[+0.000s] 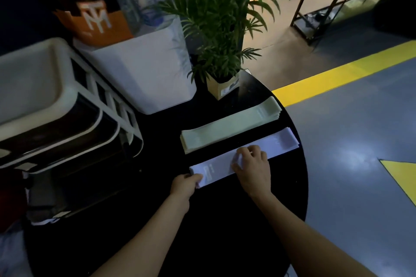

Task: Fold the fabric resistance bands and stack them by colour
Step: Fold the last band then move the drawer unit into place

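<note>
Head view showed a white tiered plastic rack (67, 101) at left on the round black counter (225, 220), then a white square bin (144, 74) and a potted green palm (222, 29). Near them lay a flat pale green band stack (231, 125). Just beside it, the lavender fabric band (265, 148) lay long; the left hand (185, 184) pinched its near end, while the right hand (253, 168) pinched a raised fold at its middle.
</note>
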Motion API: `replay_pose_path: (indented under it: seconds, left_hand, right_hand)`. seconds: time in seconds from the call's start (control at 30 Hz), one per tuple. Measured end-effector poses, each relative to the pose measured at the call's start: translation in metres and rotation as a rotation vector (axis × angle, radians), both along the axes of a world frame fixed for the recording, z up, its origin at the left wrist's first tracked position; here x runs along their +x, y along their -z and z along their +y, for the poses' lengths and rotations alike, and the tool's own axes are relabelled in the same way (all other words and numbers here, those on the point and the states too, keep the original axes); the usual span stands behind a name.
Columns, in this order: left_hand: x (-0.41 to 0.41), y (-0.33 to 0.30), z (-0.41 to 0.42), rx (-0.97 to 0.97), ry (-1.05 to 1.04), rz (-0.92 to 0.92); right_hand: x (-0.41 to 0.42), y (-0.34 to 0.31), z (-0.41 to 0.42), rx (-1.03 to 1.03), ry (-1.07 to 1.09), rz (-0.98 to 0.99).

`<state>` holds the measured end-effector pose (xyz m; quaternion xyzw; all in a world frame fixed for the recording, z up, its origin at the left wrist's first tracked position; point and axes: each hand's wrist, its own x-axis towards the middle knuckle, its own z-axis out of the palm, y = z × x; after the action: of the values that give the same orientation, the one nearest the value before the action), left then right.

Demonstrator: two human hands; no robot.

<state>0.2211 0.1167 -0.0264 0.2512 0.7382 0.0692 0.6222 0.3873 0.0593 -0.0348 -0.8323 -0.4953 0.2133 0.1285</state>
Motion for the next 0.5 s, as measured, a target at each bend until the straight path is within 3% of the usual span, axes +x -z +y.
replay_pose_path:
  seconds: [0.27, 0.5]
  left_hand:
    - [-0.009, -0.010, -0.011, 0.116, 0.059, -0.090]
    - [-0.076, -0.026, -0.013, 0.073, 0.037, -0.136]
  right_hand:
    - [-0.005, -0.002, -0.002, -0.028, -0.022, -0.019]
    - [-0.069, -0.006, -0.013, -0.031, -0.059, 0.022]
